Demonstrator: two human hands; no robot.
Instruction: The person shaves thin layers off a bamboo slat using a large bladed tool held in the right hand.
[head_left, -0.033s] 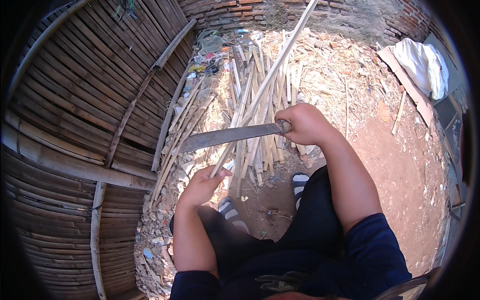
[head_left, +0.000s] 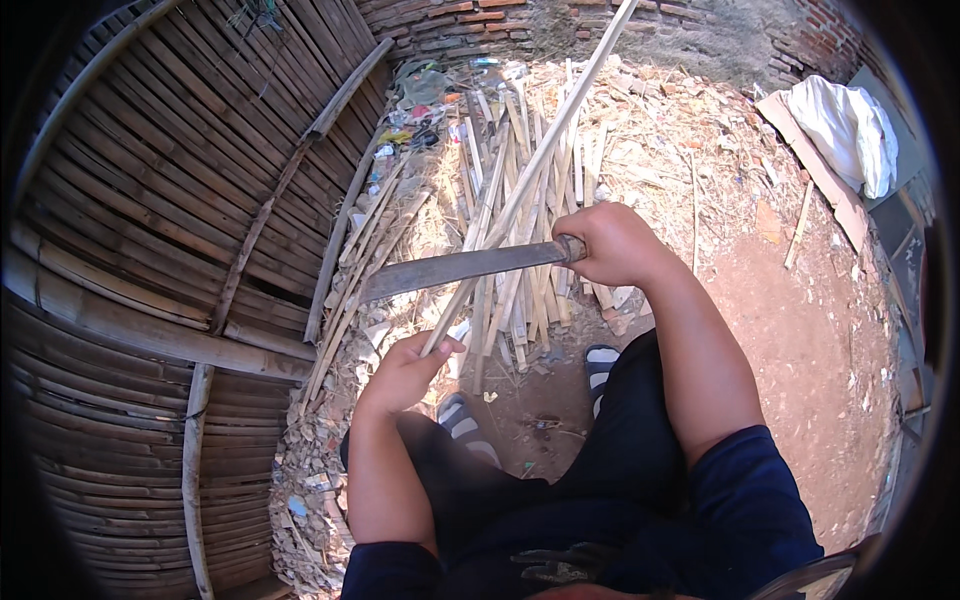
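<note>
My right hand (head_left: 618, 245) is closed round the handle of a machete (head_left: 460, 269), whose broad dark blade points left. The blade lies across a long, pale strip of bamboo or wood (head_left: 545, 152), which hides whether they touch firmly. Near my left knee, my left hand (head_left: 402, 372) grips the near end of this strip, thumb along it. From there the strip slants away to the upper right, past the top edge of the view. Beneath it, a pile of similar split strips (head_left: 545, 295) lies on the ground in front of my feet.
A slatted bamboo wall (head_left: 150, 200) rises at the left, with more long strips (head_left: 350, 265) along its foot. Rubble and litter spread below a brick wall (head_left: 560, 32) at the back. A white sack (head_left: 845, 130) sits at the far right, near bare reddish soil (head_left: 790, 360).
My right hand and the machete have shifted very slightly upward. My left hand and the long strip look the same.
</note>
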